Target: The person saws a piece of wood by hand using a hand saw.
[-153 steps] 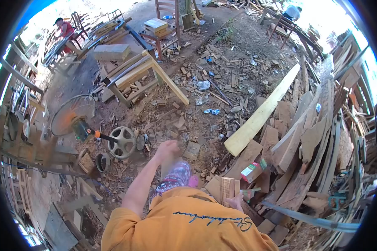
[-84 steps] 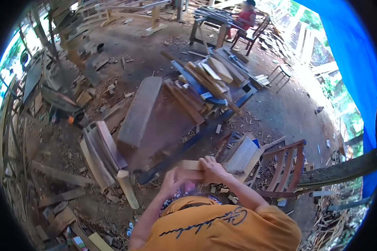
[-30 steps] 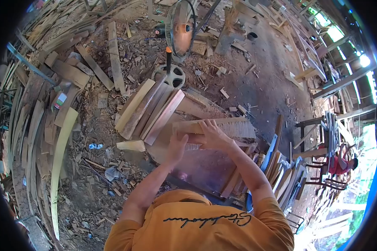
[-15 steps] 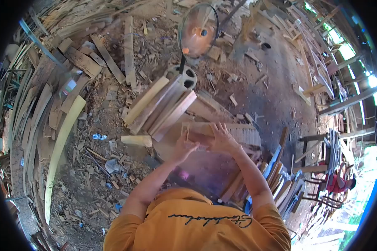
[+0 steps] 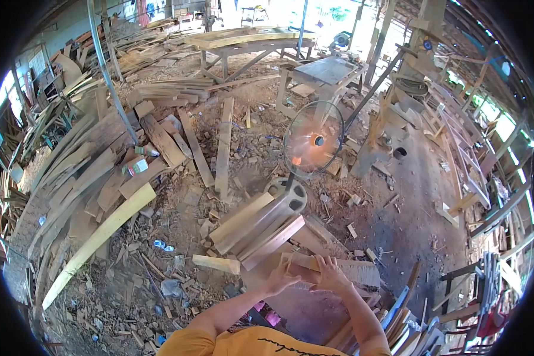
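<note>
My left hand (image 5: 280, 280) is closed on the left end of a reddish-brown wooden piece (image 5: 304, 274). At its right end my right hand (image 5: 332, 277) grips the same piece, fingers bent over the upper edge and thumb below. A pale board with a ridged or slatted face (image 5: 362, 273) lies just right of my right hand. Several planks (image 5: 261, 228) rest side by side just beyond my hands, against the grey base of a fan (image 5: 314, 141). A short pale block (image 5: 216, 263) lies left of my left hand.
Long curved planks (image 5: 101, 243) are piled on the left. Wood strips (image 5: 397, 308) stand close to my right forearm. Scraps cover the ground. A wooden frame table (image 5: 249, 40) and a grey-topped table (image 5: 325, 70) stand farther back, near a slanting pole (image 5: 377, 86).
The view has tilted up, so my hands appear lower and the far tables have come into sight. Both hands keep nearly the same hold on the wooden piece.
</note>
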A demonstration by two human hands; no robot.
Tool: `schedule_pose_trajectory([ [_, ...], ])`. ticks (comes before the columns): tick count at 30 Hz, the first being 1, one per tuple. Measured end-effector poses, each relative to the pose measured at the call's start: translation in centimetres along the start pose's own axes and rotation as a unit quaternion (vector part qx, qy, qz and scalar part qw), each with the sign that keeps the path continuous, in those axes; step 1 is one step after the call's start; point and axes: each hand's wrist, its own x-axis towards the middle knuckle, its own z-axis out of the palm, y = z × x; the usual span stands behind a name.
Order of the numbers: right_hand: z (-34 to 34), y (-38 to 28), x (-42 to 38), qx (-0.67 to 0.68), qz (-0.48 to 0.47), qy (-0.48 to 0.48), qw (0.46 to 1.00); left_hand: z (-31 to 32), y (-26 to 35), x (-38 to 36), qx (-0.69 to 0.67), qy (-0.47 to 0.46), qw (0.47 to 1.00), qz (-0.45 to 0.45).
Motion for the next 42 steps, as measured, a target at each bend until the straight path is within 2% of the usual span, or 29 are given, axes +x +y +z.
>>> schedule_pose_trajectory([
  [2,0.0,-0.1,0.1,0.005,0.003,0.002,1.000,-0.2,-0.9,0.5,0.018,-0.004,1.000,0.006],
  [7,0.0,-0.1,0.1,0.020,0.006,0.009,1.000,-1.2,2.3,0.0,0.038,-0.042,0.998,-0.006],
  [9,0.0,-0.3,0.0,0.020,0.014,0.009,1.000,-1.3,2.7,0.2,-0.046,-0.009,0.997,-0.059],
  [10,0.0,-0.4,0.0,0.020,0.015,0.008,1.000,-1.3,1.9,0.8,-0.047,-0.010,0.997,-0.060],
  [12,-0.2,-0.5,0.0,0.023,0.024,0.007,0.999,-1.1,0.8,2.2,0.012,0.036,0.992,-0.118],
  [15,0.0,-0.5,0.0,0.022,0.029,0.010,0.999,-0.6,1.1,2.3,0.073,0.069,0.985,-0.137],
  [19,-0.4,-0.7,-1.0,0.037,0.020,0.025,0.999,-0.3,-0.6,2.9,0.061,0.065,0.988,-0.126],
  [21,-1.4,-0.4,-3.3,0.124,0.036,0.170,0.977,-0.3,-0.5,2.8,0.111,0.083,0.984,-0.113],
  [23,-0.7,3.0,-7.1,0.202,0.169,0.265,0.928,-0.1,0.3,2.5,0.098,0.084,0.986,-0.109],
  [24,0.3,5.9,-10.1,0.116,0.217,0.330,0.911,-0.2,0.7,2.4,0.084,0.084,0.987,-0.105],
  [25,-0.6,7.2,-14.1,0.151,0.273,0.382,0.870,-0.3,0.6,2.4,0.087,0.086,0.987,-0.102],
  [26,2.5,13.2,-18.1,-0.038,0.256,0.454,0.853,-0.3,0.2,2.4,0.115,0.089,0.984,-0.104],
  [27,4.9,18.1,-22.9,-0.085,0.305,0.486,0.815,-0.3,-0.1,2.5,0.142,0.092,0.980,-0.104],
  [30,6.5,22.2,-34.2,-0.017,0.557,0.408,0.723,-0.4,-0.4,2.5,0.160,0.097,0.980,-0.069],
  [32,7.1,22.6,-37.3,0.038,0.632,0.345,0.693,-0.5,0.2,2.6,0.154,0.100,0.980,-0.074],
  [34,7.5,23.4,-39.3,0.064,0.652,0.314,0.687,-0.2,0.5,2.3,0.152,0.091,0.979,-0.098],
  [42,8.5,24.8,-39.3,0.096,0.658,0.290,0.688,-0.1,1.3,1.8,0.162,0.099,0.979,-0.076],
])
